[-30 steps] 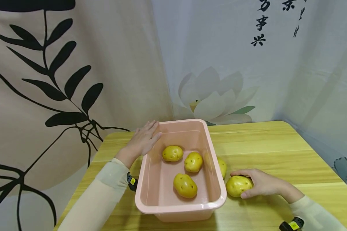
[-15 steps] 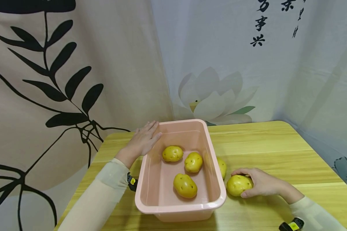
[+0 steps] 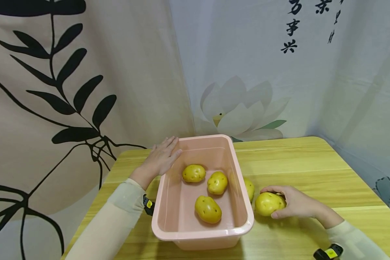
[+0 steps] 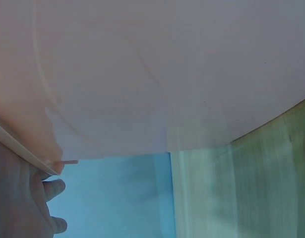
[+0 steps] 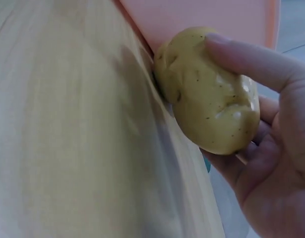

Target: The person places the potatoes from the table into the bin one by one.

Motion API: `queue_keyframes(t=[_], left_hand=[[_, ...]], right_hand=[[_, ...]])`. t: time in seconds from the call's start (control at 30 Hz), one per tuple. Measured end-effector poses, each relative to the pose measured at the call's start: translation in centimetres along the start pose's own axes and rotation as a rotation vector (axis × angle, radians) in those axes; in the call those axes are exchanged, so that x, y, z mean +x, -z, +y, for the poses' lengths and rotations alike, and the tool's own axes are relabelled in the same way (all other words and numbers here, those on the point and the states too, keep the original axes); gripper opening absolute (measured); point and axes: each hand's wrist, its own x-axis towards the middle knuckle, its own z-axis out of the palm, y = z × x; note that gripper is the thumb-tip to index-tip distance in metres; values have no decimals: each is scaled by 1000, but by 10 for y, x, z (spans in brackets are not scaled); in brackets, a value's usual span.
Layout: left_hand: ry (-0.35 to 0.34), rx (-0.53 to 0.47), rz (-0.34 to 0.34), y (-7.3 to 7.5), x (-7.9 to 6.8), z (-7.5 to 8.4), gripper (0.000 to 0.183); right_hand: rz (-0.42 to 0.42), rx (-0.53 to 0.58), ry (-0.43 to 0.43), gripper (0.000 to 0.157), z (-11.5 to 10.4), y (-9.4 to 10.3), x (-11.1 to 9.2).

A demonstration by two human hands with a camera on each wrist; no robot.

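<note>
A pink plastic basin (image 3: pixel 203 234) stands on the wooden table, with several yellow potatoes inside, one of them the front potato (image 3: pixel 208 209). My left hand (image 3: pixel 159 157) lies over the basin's far left rim with fairly straight fingers, the thumb toward the inside; in the left wrist view its fingers (image 4: pixel 54 189) show below the rim. To the right of the basin, my right hand (image 3: pixel 294 203) holds a potato (image 3: pixel 269 204) between thumb and fingers, close over the table; the right wrist view shows this same potato (image 5: pixel 212 94) with dark specks. Another potato (image 3: pixel 249 189) is partly hidden behind the basin's right rim.
The wooden table (image 3: pixel 312 162) extends back and to the right. Behind it hang curtains (image 3: pixel 143 72) printed with black leaves, a lotus and writing. Each wrist wears a dark strap, such as the right strap (image 3: pixel 328 252) with its yellow mark.
My right hand has raised its potato slightly from the table. The left hand, the basin and the potatoes inside stay where they were.
</note>
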Motion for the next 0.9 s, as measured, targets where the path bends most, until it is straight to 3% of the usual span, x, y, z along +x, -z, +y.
queue_keyframes(t=[0.2,0.5,0.7,0.9], left_hand=[[-2,5,2,-1,0,-2,67],[4,-3,7,-1,0,-1,63],[6,-11,8,-1,0,-1,64],[10,-25,2,-1,0,0,63]], right_hand=[[16,32,10,66,-3,8,0],[50,-3,36,67,-9,21,4],[83,-34,-6,68,-16,31,7],[105,-66,30,67,-26,40,11]])
